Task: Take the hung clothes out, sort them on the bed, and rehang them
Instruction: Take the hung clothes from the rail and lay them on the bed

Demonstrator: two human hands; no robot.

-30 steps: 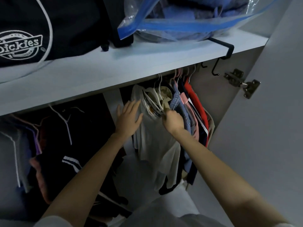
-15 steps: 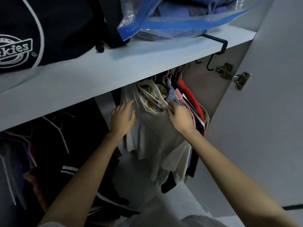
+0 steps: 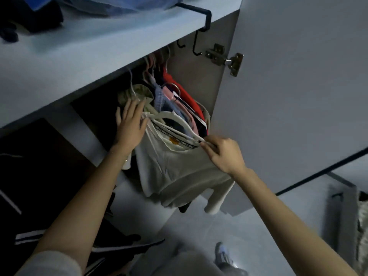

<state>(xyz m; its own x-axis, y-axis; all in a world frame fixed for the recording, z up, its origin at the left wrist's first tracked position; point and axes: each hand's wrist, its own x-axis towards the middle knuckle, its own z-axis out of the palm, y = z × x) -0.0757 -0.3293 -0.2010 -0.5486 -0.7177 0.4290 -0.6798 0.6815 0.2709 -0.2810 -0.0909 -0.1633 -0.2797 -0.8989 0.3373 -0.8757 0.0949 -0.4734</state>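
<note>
Pulled outward since the earlier frames: the white shirt on its hanger, now tilted out of the packed row in the wardrobe's right compartment, under the shelf. Right hand pinches the hanger's near end together with the shirt's shoulder. Left hand lies flat with fingers straight against a beige garment at the hanger's far end and grips nothing. Behind, a red top and other clothes crowd the right wall. Left compartment holds dark clothes. Hook hangs off the shelf's front edge. Hinge joins the open door, close on the right.
</note>
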